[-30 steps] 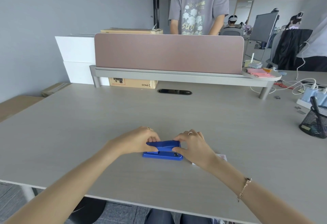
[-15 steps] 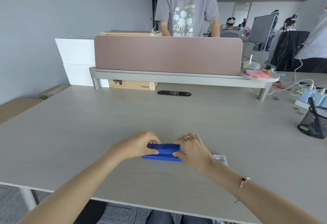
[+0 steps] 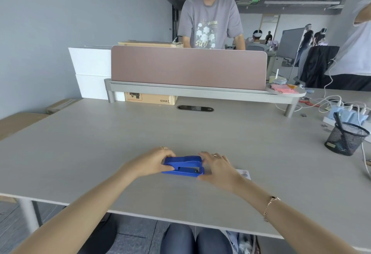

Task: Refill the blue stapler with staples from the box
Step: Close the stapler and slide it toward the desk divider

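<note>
The blue stapler lies flat and closed on the grey table, lengthwise left to right. My left hand grips its left end, thumb on the front side. My right hand rests against its right end with the fingers spread and loose, barely touching. A small white staple box with a red mark lies on the table just right of my right wrist, mostly hidden by it.
A black mesh pen cup stands at the right. Cables and a power strip lie behind it. A pink divider on a grey shelf crosses the back. A person in a grey T-shirt stands behind it.
The stapler's top has come down flat onto its base. My right hand has loosened and slid to the right end. The camera has tilted upward.
</note>
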The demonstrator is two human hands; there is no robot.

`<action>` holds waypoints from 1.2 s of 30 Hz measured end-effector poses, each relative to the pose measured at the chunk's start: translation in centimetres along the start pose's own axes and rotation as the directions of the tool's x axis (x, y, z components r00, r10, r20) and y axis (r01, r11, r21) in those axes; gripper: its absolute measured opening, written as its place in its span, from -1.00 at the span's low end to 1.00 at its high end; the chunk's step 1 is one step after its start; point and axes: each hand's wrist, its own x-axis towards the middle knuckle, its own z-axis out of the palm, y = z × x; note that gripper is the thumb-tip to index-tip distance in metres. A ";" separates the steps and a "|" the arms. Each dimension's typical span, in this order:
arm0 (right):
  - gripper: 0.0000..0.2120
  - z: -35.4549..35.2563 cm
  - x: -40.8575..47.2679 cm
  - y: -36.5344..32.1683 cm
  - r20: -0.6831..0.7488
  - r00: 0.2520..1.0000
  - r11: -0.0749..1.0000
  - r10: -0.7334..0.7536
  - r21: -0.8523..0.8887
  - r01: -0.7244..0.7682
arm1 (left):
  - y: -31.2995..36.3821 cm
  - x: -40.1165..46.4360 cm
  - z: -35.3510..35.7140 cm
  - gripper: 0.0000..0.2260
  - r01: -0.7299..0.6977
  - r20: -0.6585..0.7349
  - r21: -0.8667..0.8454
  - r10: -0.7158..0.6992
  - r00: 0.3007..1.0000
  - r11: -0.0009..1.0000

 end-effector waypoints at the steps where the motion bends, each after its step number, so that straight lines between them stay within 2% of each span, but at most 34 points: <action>1: -0.50 0.1 -0.1 -0.1 -0.005 1.000 1.000 0.022 0.019 -0.022 | -0.2 -0.1 0.2 -0.84 0.009 -0.005 -0.016 -0.009 1.000 1.000; 3: -0.52 0.3 0.0 -0.1 -0.002 0.998 0.997 0.065 0.038 -0.065 | -0.4 -0.2 0.4 -0.84 0.022 -0.015 -0.053 -0.023 1.000 0.998; 7: -0.70 0.3 0.2 0.2 0.010 0.995 0.990 0.100 0.098 -0.101 | -0.6 -0.2 0.9 -0.84 0.028 -0.031 -0.090 -0.030 0.999 0.996; 12: -0.72 0.7 0.9 0.7 0.041 0.993 0.990 0.107 0.093 -0.110 | -0.6 0.1 0.9 -0.86 0.017 -0.041 -0.117 -0.022 0.999 0.993; 17: -0.74 0.7 1.4 0.8 0.085 0.993 0.988 0.082 0.124 -0.092 | -0.9 0.3 1.1 -0.88 0.002 -0.043 -0.087 -0.006 0.999 0.996; 21: -0.84 0.4 1.7 1.1 0.119 0.992 0.994 0.032 0.096 -0.044 | -0.9 0.4 0.9 -0.87 -0.002 -0.039 -0.076 -0.001 0.999 0.997; 27: -0.66 -0.2 2.9 2.0 0.099 0.995 0.999 0.028 0.041 -0.032 | -0.7 1.9 0.6 -0.86 0.011 -0.019 -0.060 -0.012 1.000 0.998; 31: -0.82 -1.1 4.0 3.1 0.082 0.996 1.000 0.018 0.018 -0.019 | -0.6 3.6 0.1 -0.87 -0.001 -0.015 -0.079 0.000 1.000 0.997; 36: -0.83 -2.0 6.1 5.4 0.065 0.998 1.000 0.003 0.023 -0.005 | -0.8 6.4 -0.3 -0.86 0.002 -0.013 -0.103 -0.003 1.000 0.995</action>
